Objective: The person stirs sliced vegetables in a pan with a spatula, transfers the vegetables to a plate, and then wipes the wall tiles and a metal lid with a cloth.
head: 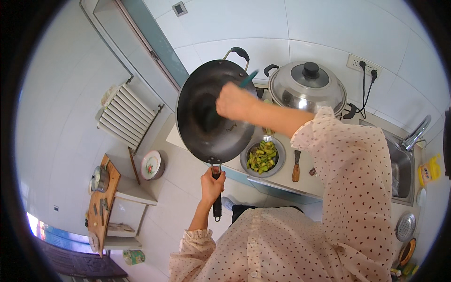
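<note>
My left hand (212, 187) grips the black handle of a dark wok (232, 141), which is held up with its inside facing me. A few food bits cling to the wok's inner wall. Across the wok's right side, my right hand (234, 102) is closed around a utensil with a teal handle (249, 78); its working end is hidden. Just right of the wok, a metal plate (280, 165) on the counter holds cooked green vegetable pieces (262, 157).
A lidded steel wok (282, 86) stands at the back, near a wall socket (364, 66) with two plugs. A wooden-handled scraper (296, 167) lies on the counter. The sink (403, 172) is at right; a floral basin (152, 165) and wooden board (94, 220) are at left.
</note>
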`<state>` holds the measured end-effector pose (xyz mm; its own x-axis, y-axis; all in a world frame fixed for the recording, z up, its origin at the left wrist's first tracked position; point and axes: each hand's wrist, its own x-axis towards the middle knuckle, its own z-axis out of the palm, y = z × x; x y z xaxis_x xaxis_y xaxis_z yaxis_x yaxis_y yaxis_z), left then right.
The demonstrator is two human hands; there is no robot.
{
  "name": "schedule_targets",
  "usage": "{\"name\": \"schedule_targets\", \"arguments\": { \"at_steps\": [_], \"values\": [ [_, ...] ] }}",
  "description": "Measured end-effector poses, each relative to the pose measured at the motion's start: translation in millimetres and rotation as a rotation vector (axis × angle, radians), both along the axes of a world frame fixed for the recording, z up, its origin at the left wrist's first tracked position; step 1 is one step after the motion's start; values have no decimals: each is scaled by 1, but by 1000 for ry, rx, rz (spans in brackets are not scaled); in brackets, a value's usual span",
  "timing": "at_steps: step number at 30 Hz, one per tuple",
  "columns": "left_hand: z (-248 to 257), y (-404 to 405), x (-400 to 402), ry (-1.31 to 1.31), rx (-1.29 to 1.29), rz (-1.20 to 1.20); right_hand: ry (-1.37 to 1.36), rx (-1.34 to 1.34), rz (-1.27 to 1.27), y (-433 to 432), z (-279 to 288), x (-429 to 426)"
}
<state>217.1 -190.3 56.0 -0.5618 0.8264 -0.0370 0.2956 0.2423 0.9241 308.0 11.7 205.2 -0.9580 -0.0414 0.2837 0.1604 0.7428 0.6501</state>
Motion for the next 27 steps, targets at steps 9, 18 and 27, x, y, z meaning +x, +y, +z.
{"name": "schedule_targets", "arguments": {
  "at_steps": [9,18,27],
  "values": [
    [-9,-5,-3,-5,17,-17,-86,87,-81,26,-20,-4],
    [-12,-3,-6,226,-15,-12,-40,35,48,12,-19,3],
    [-28,3,-6,338,2,-65,-193,-56,-102,9,-23,15]
  ]
}}
